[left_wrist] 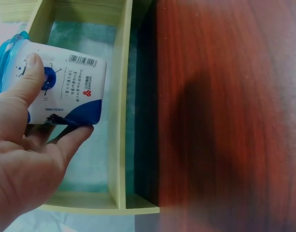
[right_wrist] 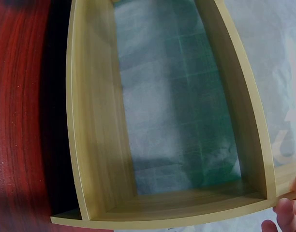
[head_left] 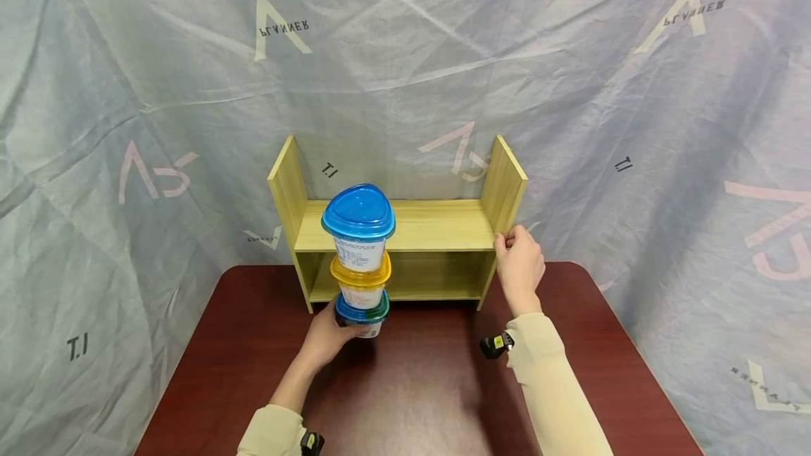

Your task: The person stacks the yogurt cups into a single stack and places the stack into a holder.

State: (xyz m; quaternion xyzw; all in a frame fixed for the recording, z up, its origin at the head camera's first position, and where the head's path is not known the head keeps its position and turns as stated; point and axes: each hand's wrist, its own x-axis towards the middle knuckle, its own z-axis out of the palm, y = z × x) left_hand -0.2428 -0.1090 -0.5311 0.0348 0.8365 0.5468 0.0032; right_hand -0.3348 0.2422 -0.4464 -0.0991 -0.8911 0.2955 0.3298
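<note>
In the head view my left hand (head_left: pixel 329 338) grips the lowest tub (head_left: pixel 370 330) of a stack of three lidded tubs, held in front of the shelf's left half. The top tub (head_left: pixel 360 253) has a blue lid, the middle tub (head_left: pixel 362 297) a yellow one, and the lowest a blue-green one. The left wrist view shows the thumb along the side of a white and blue printed tub (left_wrist: pixel 66 87), fingers beneath it. My right hand (head_left: pixel 521 266) pinches the front edge of the right side panel of the wooden shelf (head_left: pixel 437 224); in the right wrist view only some fingertips (right_wrist: pixel 285 212) show.
The shelf has two levels and raised side panels. It stands at the back of a dark red table (head_left: pixel 418 385). A grey printed cloth (head_left: pixel 393 76) hangs behind and on both sides.
</note>
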